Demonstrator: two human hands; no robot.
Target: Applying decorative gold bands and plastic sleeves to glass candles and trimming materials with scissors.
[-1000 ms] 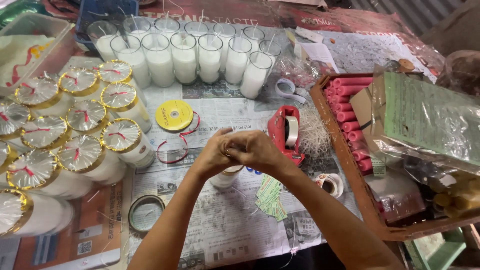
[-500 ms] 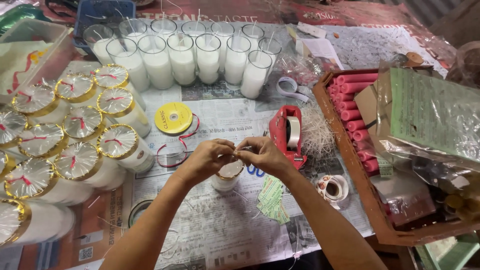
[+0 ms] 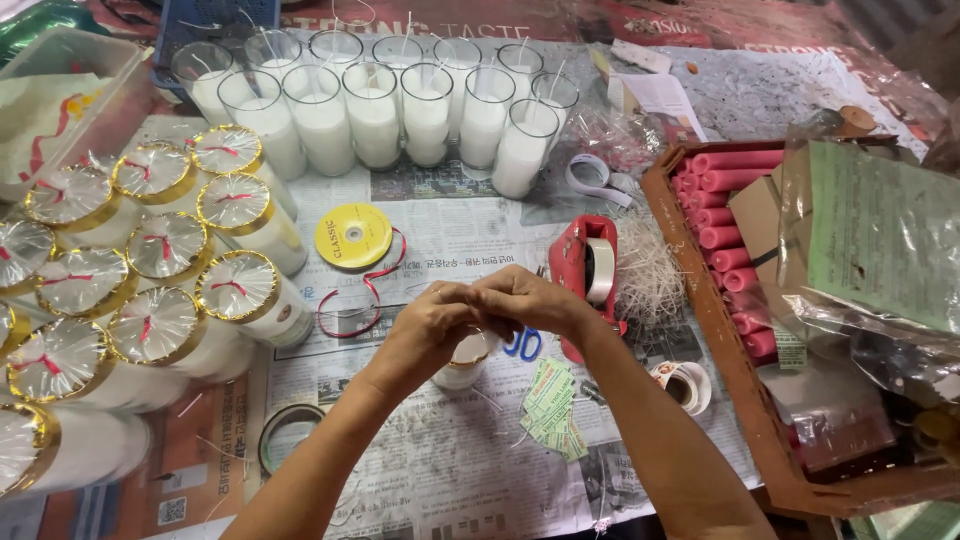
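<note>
Small white wax-filled glass candle with gold rim [image 3: 466, 358] stands upright directly under both hands. Left hand [image 3: 432, 322] and right hand [image 3: 530, 298] meet fingertip to fingertip over its top, pinching something too small to tell. Red tape dispenser [image 3: 585, 270] just right of right hand.

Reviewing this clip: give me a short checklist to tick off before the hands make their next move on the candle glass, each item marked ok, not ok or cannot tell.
1. Both hands on the work: left hand and right hand meet over the candle glass. Ok.
2. Glass upright on the newspaper: appears so, largely hidden by the hands. Cannot tell.
3. Cover and tie seated on the glass top: hidden under the fingers. Cannot tell.
4. Red ribbon from the yellow spool close by: ok.
5. Tape dispenser beside the right hand: ok.
6. Finished gold-rimmed candles apart from the hands: ok.
</note>
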